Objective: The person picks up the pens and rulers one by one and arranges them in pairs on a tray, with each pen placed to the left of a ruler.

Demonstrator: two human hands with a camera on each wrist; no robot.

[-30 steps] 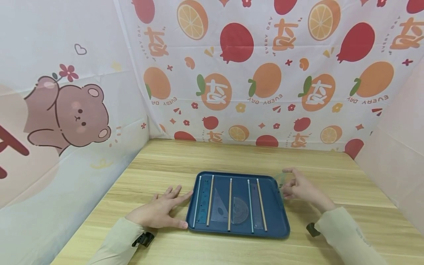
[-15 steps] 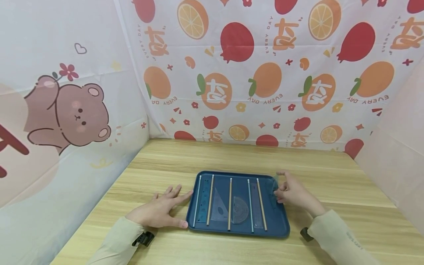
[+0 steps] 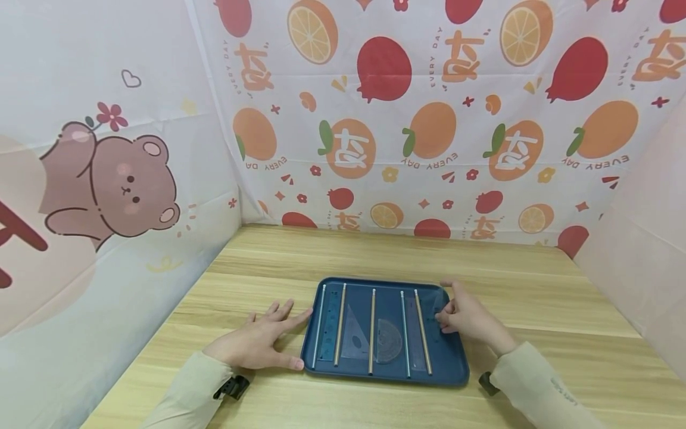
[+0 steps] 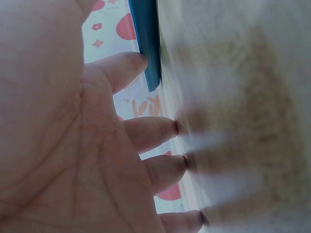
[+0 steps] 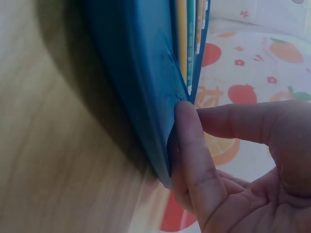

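Observation:
A dark blue tray (image 3: 450, 366) lies on the table. Spread flat, my left hand (image 3: 257, 339) has its index finger and thumb at the tray's left edge; its other fingertips rest on the wood. Over the right end of the tray, my right hand (image 3: 466, 319) pinches a clear, green-tinted set square (image 5: 170, 58), which shows only faintly against the blue. Inside the tray lie several pencils (image 3: 372, 333), a teal ruler (image 3: 329, 328), a clear set square (image 3: 355, 339), a clear protractor (image 3: 389, 341) and a clear ruler (image 3: 415, 339), with pencils between them.
The wooden table (image 3: 343, 244) reaches back to a fruit-printed cloth (image 3: 383, 149). A cloth with a bear print (image 3: 128, 185) hangs at the left, a pale cloth (image 3: 648, 238) at the right. Both wrists wear a dark strap (image 3: 232, 387).
My right hand has moved left from beyond the tray's right edge, bringing the green-tinted set square over the tray and down into its right end. The left hand has stayed still.

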